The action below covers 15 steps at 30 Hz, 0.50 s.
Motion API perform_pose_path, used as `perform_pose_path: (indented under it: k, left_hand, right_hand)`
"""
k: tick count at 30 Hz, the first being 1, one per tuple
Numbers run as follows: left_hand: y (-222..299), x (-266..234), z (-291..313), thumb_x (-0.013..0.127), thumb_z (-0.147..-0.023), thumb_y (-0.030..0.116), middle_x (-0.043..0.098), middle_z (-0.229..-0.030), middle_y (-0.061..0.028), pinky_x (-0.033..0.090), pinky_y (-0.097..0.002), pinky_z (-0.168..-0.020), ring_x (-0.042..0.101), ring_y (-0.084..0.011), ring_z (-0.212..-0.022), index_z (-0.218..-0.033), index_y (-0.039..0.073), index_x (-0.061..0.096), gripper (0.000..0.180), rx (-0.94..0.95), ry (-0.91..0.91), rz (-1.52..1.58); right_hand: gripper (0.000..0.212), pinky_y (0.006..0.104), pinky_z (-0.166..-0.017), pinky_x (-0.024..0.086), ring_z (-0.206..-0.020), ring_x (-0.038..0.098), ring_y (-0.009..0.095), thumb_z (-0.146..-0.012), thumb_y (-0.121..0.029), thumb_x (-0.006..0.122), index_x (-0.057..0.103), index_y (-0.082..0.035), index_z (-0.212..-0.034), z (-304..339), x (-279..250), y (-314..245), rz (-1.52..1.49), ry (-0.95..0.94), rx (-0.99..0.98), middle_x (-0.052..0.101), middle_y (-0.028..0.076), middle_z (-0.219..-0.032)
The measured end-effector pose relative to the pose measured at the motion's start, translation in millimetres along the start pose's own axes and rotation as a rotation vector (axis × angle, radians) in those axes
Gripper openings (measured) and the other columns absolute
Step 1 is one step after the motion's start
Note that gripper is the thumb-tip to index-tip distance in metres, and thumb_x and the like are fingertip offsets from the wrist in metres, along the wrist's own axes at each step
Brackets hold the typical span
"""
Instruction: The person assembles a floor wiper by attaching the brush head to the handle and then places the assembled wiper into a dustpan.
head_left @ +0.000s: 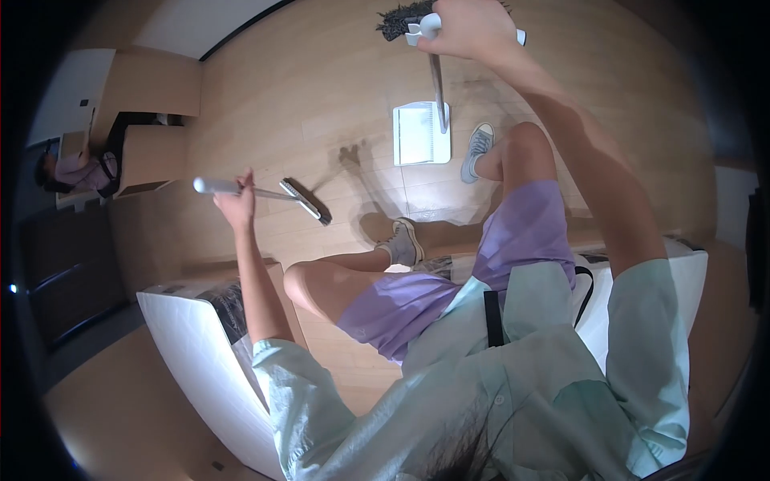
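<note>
My left hand point(236, 204), out to the left, is closed around the pole of a broom point(305, 202). Its white grip end sticks out past the hand, and its dark-bristled head rests low by the floor. Raised at the top right, my right hand point(473, 28) is closed around the white top of a long-handled dustpan point(417, 136). The grey handle runs down to the white pan, which lies on the floor in front of my feet. Dark bristles point(395, 22) show beside and behind the right hand; whether it holds them too is unclear.
My sneakers point(479, 144) stand on the wooden floor point(321, 88), near the dustpan. White padded blocks point(192, 337) with plastic wrap flank me. At far left, another person point(80, 168) is beside wooden furniture point(152, 156). A wall edge point(241, 28) runs along the top left.
</note>
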<state>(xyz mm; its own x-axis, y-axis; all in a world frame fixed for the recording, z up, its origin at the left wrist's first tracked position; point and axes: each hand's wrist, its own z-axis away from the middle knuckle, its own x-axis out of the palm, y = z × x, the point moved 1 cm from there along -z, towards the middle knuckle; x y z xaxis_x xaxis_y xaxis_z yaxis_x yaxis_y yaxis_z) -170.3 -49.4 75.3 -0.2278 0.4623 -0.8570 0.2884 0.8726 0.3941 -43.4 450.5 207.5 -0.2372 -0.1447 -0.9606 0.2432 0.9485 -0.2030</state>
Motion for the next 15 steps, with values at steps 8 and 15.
perform_pose_path:
  k: [8,15]
  left_hand:
    - [67,68,1,0.079,-0.089,0.029,0.051,-0.060,0.0021,0.036,-0.0304,-0.056,0.047,-0.0116,-0.057,-0.065,0.002,0.065,0.039,-0.397,0.182,0.787]
    - [199,93,57,0.076,-0.090,0.023,0.055,-0.058,-0.0010,0.039,-0.0310,-0.057,0.048,-0.0122,-0.056,-0.066,-0.001,0.065,0.036,-0.010,0.090,1.056]
  right_hand:
    - [0.045,0.0445,-0.072,0.057,-0.077,0.072,0.035,-0.067,-0.049,0.071,0.074,-0.006,-0.078,-1,6,-8,-0.013,0.062,-0.042,0.072,0.018,-0.079]
    - [0.046,0.0450,-0.072,0.057,-0.076,0.072,0.035,-0.067,-0.051,0.071,0.074,-0.006,-0.077,3,0,-3,0.030,0.056,-0.034,0.072,0.017,-0.078]
